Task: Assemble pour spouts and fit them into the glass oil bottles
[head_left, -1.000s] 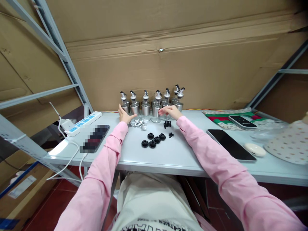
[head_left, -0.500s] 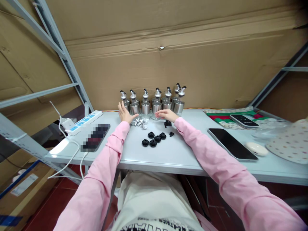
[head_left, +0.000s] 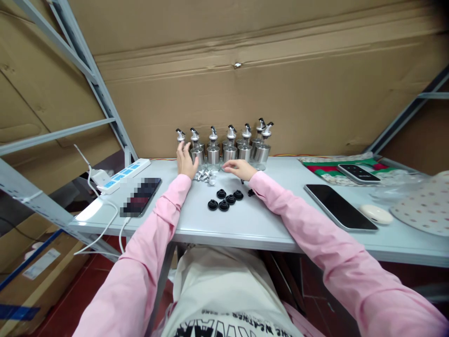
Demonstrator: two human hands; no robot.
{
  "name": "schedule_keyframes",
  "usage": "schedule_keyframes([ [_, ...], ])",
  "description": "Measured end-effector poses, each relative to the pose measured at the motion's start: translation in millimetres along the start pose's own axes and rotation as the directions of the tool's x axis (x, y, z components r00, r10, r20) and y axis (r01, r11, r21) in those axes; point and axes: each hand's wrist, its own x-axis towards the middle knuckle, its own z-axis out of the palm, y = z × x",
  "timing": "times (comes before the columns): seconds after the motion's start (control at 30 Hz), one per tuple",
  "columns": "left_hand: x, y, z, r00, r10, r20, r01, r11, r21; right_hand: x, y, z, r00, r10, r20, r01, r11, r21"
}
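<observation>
Along the back of the table stand several glass bottles (head_left: 229,153) with steel sleeves and pourer tops. My left hand (head_left: 185,162) is at the leftmost bottle, its fingers raised and apart; whether it touches the glass I cannot tell. Just in front of the middle bottles is my right hand (head_left: 242,169), palm down with fingers loosely stretched to the left, nothing visible in them. Between the hands lies a pile of small silvery pourer parts (head_left: 205,176). Nearer me sit several black rubber stoppers (head_left: 230,199). Small black pieces (head_left: 250,192) are partly hidden by my right wrist.
On the left lie a white power strip (head_left: 128,174) and a phone (head_left: 143,196) with a cable. To the right are a black-screened tablet or phone (head_left: 338,207), a cream round case (head_left: 376,214) and a dark device (head_left: 358,173) on patterned cloth. Cardboard (head_left: 280,93) backs the table.
My left hand has shifted slightly right and its fingers are more curled. My right hand has moved a little left and lower, covering more of the small black pieces. The view tilts slightly.
</observation>
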Motion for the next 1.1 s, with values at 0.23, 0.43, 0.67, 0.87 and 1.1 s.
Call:
schedule_keyframes([
  [0.23,-21.2,51.4,-7.9,0.836,0.150,0.528,-0.271,0.949,0.160,-16.2,-12.7,-10.9,0.996,-0.037,0.086,0.052,0.981,-0.185],
  [0.43,-26.0,48.3,-2.8,0.766,-0.028,0.642,-0.293,0.875,0.387,-24.7,-4.8,-14.2,1.000,0.003,-0.016,-0.008,0.952,-0.306],
  [0.67,-29.8,49.0,-1.3,0.699,0.108,0.707,-0.379,0.895,0.237,-31.0,2.7,-27.1,0.984,0.061,-0.166,-0.096,0.973,-0.209],
  [0.87,-35.1,60.6,-6.7,0.783,0.203,0.588,-0.287,0.956,0.052,-37.9,-22.7,-25.5,0.992,0.006,-0.123,0.004,0.997,0.080],
  [1.1,-40.2,62.4,-4.8,0.790,0.230,0.568,-0.321,0.945,0.064,-42.7,-38.3,-21.4,0.986,-0.039,-0.164,0.069,0.980,0.184],
])
